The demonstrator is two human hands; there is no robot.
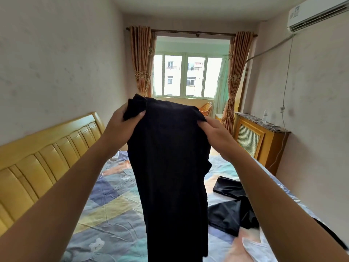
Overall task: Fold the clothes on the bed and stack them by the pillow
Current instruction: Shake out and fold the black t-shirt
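Black, soft knitted garment (170,167) hangs full length in the air over the patchwork-printed bed sheet (113,201), held up by its top edge. The left hand (120,125), at about ten o'clock of the cloth, pinches one top corner; the right hand (213,133), at two o'clock, grips the other. This looks like the spreading-out step before a fold. Next it likely needs laying flat or halving lengthwise. More dark crumpled clothes (232,210) lie on the sheet at four o'clock, unfolded. No pillow shows; the yellow padded headboard (47,163) stands at nine o'clock.
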